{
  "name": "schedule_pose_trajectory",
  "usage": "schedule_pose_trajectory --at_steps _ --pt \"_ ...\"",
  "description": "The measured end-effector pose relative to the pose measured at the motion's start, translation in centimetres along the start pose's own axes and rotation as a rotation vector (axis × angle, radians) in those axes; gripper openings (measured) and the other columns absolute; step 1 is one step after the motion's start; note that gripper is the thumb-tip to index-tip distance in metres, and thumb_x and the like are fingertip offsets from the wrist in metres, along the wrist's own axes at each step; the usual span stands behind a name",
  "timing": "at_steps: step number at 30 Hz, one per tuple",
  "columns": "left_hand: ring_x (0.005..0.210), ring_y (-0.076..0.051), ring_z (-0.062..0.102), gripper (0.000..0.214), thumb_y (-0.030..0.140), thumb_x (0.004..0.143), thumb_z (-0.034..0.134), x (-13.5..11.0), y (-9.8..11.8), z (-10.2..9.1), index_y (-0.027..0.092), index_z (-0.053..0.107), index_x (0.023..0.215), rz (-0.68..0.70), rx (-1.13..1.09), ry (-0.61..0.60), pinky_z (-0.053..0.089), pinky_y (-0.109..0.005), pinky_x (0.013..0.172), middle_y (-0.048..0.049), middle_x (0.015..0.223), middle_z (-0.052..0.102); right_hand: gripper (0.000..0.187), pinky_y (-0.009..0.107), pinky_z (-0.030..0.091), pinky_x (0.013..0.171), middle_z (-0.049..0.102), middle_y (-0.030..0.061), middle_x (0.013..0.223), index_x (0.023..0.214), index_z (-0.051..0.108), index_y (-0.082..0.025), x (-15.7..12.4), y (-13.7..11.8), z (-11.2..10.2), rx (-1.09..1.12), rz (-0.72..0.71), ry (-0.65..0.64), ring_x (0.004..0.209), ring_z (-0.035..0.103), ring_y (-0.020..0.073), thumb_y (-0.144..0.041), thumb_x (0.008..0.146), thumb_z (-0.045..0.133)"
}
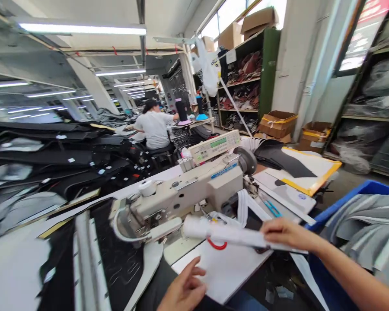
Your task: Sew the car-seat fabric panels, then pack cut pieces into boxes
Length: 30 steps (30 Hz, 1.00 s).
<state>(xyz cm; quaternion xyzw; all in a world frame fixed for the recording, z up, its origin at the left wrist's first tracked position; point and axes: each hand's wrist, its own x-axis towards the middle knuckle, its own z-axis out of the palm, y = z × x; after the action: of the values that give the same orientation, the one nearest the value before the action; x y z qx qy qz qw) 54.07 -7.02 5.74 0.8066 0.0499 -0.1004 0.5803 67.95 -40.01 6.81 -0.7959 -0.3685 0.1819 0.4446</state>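
My right hand [288, 233] grips the end of a long white fabric strip [227, 233], which is rolled at its far end and lies across the front of a beige industrial sewing machine [188, 192]. My left hand [183, 289] is at the bottom of the view, fingers apart, holding nothing, just by the edge of a white board [223, 272]. A red loop [217, 245], perhaps a scissor handle, shows below the strip. Its other parts are hidden.
A blue bin [353, 203] of grey fabric stands at the right. Black material pieces [52, 160] are stacked at the left. Beyond the machine, a co-worker [155, 127] sits at another station, with shelves [243, 86] and cardboard boxes [277, 124] behind.
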Motion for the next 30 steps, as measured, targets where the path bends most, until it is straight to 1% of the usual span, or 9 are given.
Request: schedule_pose_trajectory --at_steps 3,6,9,12,14,16,20,25,30 --pt "0.068 -0.013 0.059 0.040 0.042 0.062 0.063 -0.3 2.2 3.1 0.015 0.054 0.090 -0.152 -0.476 0.182 0.047 -0.023 0.058 -0.0054 0.077 0.062 0.021 0.022 0.039 0.064 0.057 -0.0004 0.072 0.092 0.053 -0.020 3.0 -3.1 6.0 0.054 -0.055 -0.221 0.068 0.051 0.0121 -0.035 0.079 0.046" --pt "0.051 -0.008 0.056 0.030 0.032 0.060 0.067 -0.1 2.2 2.7 0.012 0.052 0.075 -0.246 -0.659 0.390 0.042 -0.017 0.047 -0.0015 0.065 0.059 0.022 0.022 0.039 0.056 0.055 -0.0020 0.067 0.099 0.044 -0.020 5.4 -3.8 9.4 0.121 -0.060 -0.338 0.059 0.050 0.0107 -0.033 0.082 0.041" --pt "0.045 -0.007 0.054 0.030 0.026 0.058 0.068 -0.2 1.3 1.7 0.011 0.050 0.076 -0.287 -0.696 0.424 0.039 -0.015 0.041 -0.0013 0.060 0.059 0.024 0.024 0.042 0.055 0.058 0.0009 0.073 0.104 0.039 -0.019 8.2 -3.3 10.8 0.075 -0.084 -0.300 0.053 0.051 0.0105 -0.030 0.086 0.028" --pt "0.046 -0.008 0.056 0.034 0.026 0.057 0.069 -0.4 0.8 1.8 0.011 0.048 0.079 -0.330 -0.711 0.374 0.040 -0.016 0.042 -0.0016 0.060 0.059 0.028 0.032 0.040 0.077 0.053 0.0102 0.107 0.113 0.040 -0.019 10.6 -3.3 12.0 -0.255 -0.414 -0.135 0.088 0.053 0.0169 -0.024 0.086 0.031" --pt "0.048 -0.010 0.057 0.036 0.027 0.056 0.071 -0.4 0.7 2.1 0.011 0.048 0.078 -0.368 -0.715 0.303 0.042 -0.017 0.046 -0.0003 0.057 0.057 0.028 0.034 0.036 0.082 0.046 0.0100 0.118 0.111 0.045 -0.020 11.8 -3.6 13.0 -0.451 -0.704 -0.170 0.101 0.046 0.0187 -0.020 0.087 0.030" --pt "0.053 -0.011 0.059 0.037 0.029 0.055 0.071 -0.5 0.8 1.9 0.010 0.049 0.077 -0.397 -0.684 0.194 0.044 -0.019 0.052 -0.0002 0.056 0.056 0.029 0.032 0.036 0.078 0.051 0.0080 0.112 0.101 0.052 -0.018 12.7 -4.0 13.8 -0.572 -0.902 -0.254 0.092 0.048 0.0159 -0.018 0.089 0.025" --pt "0.061 -0.016 0.059 0.038 0.047 0.067 0.056 -0.3 0.2 -0.1 0.013 0.051 0.084 -0.314 -0.147 -0.003 0.046 -0.030 0.059 -0.0051 0.068 0.058 0.034 0.029 0.034 0.072 0.057 0.0064 0.095 0.087 0.058 -0.015 14.6 -4.1 14.2 -0.671 -1.007 -0.244 0.077 0.047 0.0134 -0.017 0.090 0.024" --pt "0.087 -0.025 0.049 0.047 0.057 0.072 0.040 1.5 -2.3 -1.3 0.014 0.057 0.079 0.261 1.069 -0.073 0.038 -0.042 0.076 -0.0125 0.085 0.056 0.031 0.025 0.032 0.067 0.057 0.0021 0.086 0.081 0.057 -0.016 18.2 -2.5 14.4 -0.739 -1.025 -0.235 0.073 0.044 0.0128 -0.018 0.090 0.028" --pt "0.062 -0.015 0.043 0.042 0.045 0.080 0.029 2.3 -3.9 -0.4 0.015 0.053 0.063 0.374 1.222 -0.085 0.034 -0.032 0.063 -0.0068 0.062 0.051 0.023 0.027 0.027 0.062 0.056 0.0005 0.076 0.071 0.054 -0.017 20.4 -1.1 15.6 -0.800 -1.125 -0.241 0.077 0.044 0.0143 -0.020 0.087 0.037"
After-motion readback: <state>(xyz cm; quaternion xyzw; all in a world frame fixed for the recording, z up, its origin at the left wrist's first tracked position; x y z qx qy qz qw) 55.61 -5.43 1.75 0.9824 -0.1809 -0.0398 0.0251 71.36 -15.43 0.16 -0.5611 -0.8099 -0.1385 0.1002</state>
